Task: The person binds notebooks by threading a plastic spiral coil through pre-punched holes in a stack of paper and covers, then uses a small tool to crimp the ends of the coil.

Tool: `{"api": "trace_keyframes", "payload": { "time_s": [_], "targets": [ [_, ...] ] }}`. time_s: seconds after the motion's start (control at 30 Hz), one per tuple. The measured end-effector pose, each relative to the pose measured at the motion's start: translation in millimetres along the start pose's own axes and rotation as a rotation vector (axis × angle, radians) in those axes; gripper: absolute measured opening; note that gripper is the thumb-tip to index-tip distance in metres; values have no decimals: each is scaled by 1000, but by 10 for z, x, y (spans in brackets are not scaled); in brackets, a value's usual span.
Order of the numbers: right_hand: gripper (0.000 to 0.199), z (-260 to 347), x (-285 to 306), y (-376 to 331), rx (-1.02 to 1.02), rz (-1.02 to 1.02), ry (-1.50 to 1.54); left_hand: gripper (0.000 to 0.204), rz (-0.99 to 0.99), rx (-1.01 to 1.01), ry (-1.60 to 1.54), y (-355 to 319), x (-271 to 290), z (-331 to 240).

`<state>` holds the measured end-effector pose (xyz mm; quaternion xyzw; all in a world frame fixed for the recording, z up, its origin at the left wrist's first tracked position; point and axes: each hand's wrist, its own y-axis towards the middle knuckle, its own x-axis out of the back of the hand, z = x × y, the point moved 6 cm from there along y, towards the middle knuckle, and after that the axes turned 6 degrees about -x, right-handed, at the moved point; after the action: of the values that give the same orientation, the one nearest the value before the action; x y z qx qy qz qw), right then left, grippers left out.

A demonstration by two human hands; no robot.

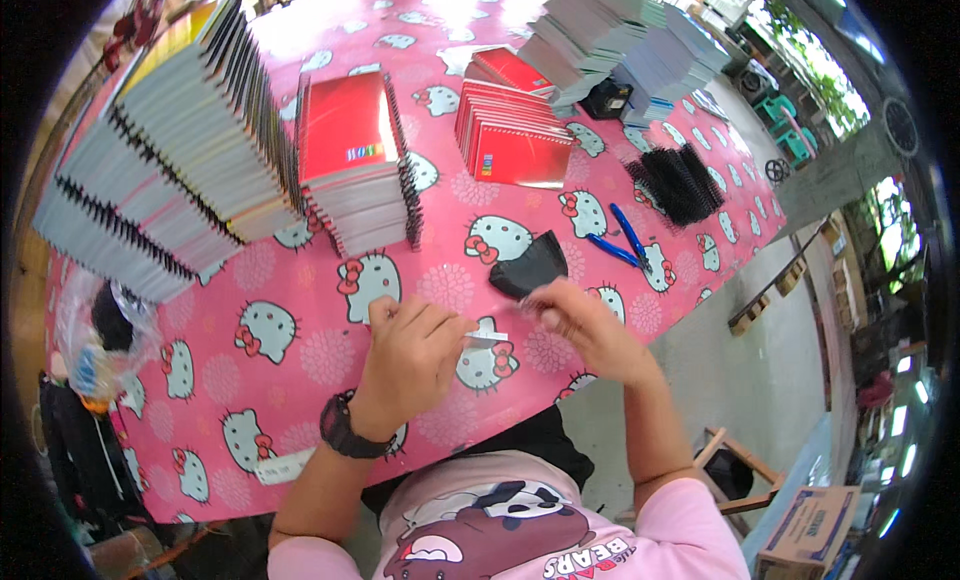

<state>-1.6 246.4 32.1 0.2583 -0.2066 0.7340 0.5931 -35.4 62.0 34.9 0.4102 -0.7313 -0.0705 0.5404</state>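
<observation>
Head view: pink cartoon-cat tablecloth [300, 360], both hands low centre.
Left hand [412, 355]: curled narrow, pinching a small white strip [487, 336] at its 3 o'clock.
Right hand [585, 325]: fingers closed on the strip's far end.
Black pouch [528, 266]: 12 o'clock of the strip, near.
Blue pliers [622, 242]: 1 o'clock of right hand.
Red notebook stack [355, 165]: 11 o'clock, well apart.

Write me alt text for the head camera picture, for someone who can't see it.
Seen from above, a person's left hand and right hand hold a small white strip between them over a pink cartoon-cat tablecloth. Stacks of red spiral notebooks, a black cloth piece, blue pliers and loose black binding coils lie beyond.
</observation>
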Motion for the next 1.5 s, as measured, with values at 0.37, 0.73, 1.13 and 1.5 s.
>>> {"api": "trace_keyframes", "payload": {
  "time_s": [0.37, 0.73, 1.13, 1.5],
  "targets": [
    [24, 105, -164, -92, -119, -165, 131, 14, -107, -40, -27, -1, 35, -6],
    [21, 177, -133, -77, 34, -213, -30, 15, -116, -44, -19, -9, 14, -6],
    [41, 28, -172, -157, -138, -35, 105, 28, -109, -28, -18, -5, -71, -90],
    [45, 108, -325, -168, -275, 72, 245, 25, -99, -161, 35, -62, -217, -262]
  ]
}}
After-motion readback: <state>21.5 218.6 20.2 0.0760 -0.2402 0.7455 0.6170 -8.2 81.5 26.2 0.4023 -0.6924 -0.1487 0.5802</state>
